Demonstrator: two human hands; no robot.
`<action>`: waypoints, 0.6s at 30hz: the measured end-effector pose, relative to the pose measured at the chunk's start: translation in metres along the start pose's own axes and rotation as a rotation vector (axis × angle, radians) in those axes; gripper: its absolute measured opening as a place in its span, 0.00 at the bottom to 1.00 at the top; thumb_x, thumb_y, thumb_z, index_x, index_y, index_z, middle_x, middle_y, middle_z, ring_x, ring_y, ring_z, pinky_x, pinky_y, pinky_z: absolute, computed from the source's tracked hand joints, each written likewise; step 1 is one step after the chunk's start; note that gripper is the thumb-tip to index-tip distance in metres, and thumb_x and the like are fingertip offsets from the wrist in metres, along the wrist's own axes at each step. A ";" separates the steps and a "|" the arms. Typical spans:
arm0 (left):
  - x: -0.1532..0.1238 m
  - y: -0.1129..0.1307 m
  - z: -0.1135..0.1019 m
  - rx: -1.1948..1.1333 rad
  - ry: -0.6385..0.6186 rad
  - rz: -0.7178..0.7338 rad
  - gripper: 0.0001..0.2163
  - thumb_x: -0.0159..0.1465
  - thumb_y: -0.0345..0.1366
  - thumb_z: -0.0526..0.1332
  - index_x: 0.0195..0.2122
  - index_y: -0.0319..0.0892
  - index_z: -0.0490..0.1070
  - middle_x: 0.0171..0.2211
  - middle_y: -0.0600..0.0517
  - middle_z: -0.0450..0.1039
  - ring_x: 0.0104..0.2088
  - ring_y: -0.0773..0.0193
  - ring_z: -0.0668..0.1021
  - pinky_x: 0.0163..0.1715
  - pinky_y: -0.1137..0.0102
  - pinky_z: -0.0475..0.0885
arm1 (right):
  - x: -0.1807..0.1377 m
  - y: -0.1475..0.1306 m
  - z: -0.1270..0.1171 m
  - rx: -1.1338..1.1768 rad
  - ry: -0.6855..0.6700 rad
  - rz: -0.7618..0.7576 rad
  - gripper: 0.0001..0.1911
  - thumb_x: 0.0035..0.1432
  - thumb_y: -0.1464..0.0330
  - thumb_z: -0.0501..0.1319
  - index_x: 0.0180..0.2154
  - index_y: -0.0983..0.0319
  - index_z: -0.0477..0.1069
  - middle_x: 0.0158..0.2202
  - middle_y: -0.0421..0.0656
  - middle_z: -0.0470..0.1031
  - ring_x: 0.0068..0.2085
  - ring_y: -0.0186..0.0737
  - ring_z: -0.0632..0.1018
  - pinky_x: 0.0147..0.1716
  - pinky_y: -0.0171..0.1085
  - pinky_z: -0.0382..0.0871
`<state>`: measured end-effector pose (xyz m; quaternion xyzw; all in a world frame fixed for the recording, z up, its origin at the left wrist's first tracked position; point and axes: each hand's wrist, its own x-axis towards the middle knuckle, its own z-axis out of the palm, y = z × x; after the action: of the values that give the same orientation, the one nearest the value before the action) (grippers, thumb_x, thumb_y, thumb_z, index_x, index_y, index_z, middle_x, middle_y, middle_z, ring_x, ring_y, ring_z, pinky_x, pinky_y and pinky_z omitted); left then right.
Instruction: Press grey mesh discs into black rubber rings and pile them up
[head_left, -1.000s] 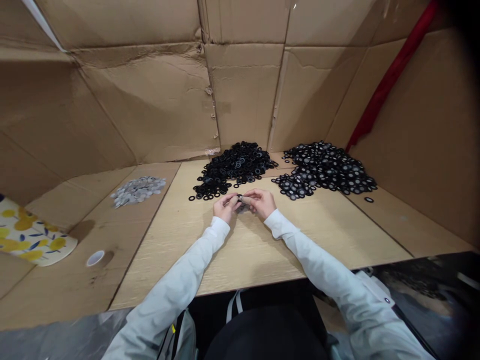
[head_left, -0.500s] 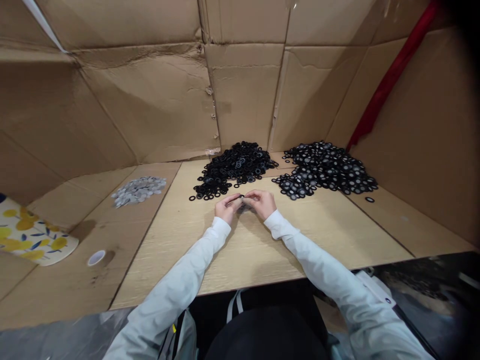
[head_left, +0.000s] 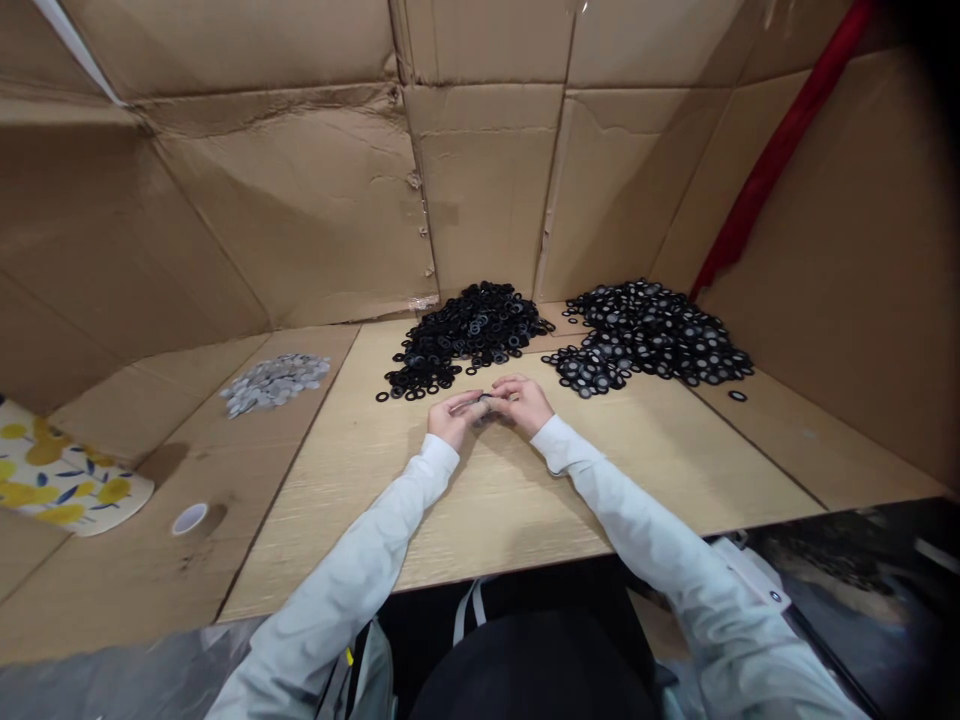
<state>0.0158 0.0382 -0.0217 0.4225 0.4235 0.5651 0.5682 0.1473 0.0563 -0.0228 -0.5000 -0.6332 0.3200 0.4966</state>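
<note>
- Two hands meet above the board (head_left: pixel 510 530); the left hand (head_left: pixel 448 420) and right hand (head_left: pixel 528 405) both pinch a small dark ring (head_left: pixel 485 397), fingers covering most of it;
- compared with a second ago, the right fingertips have closed in towards the left; the piece seems to be mid-handling, though its centre is hidden;
- it sits between the two sets of fingertips, just nearer than the black ring pile (head_left: pixel 480 325);
- farther out, pale discs (head_left: pixel 276 383) lie left; pale-centred black rings (head_left: pixel 660 340) lie right.

Smooth plastic-looking rings (head_left: pixel 480 326), matt cardboard walls (head_left: pixel 300 200)
</note>
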 end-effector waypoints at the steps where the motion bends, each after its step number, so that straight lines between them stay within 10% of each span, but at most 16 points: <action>1: 0.000 0.001 0.000 -0.018 -0.008 -0.018 0.18 0.35 0.32 0.68 0.30 0.35 0.73 0.31 0.44 0.75 0.34 0.57 0.75 0.42 0.60 0.66 | 0.001 0.001 0.000 0.065 -0.002 0.027 0.10 0.33 0.65 0.64 0.21 0.65 0.71 0.34 0.46 0.69 0.32 0.35 0.71 0.32 0.35 0.66; 18: -0.003 0.008 0.000 -0.170 -0.054 -0.071 0.12 0.36 0.30 0.68 0.23 0.33 0.73 0.27 0.47 0.74 0.29 0.64 0.75 0.41 0.64 0.68 | -0.004 -0.015 -0.013 0.562 -0.290 0.302 0.11 0.28 0.67 0.66 0.21 0.64 0.75 0.39 0.45 0.72 0.32 0.33 0.71 0.24 0.29 0.62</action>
<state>0.0131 0.0351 -0.0141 0.3726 0.3732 0.5667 0.6330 0.1550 0.0465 -0.0070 -0.3811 -0.5035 0.6193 0.4667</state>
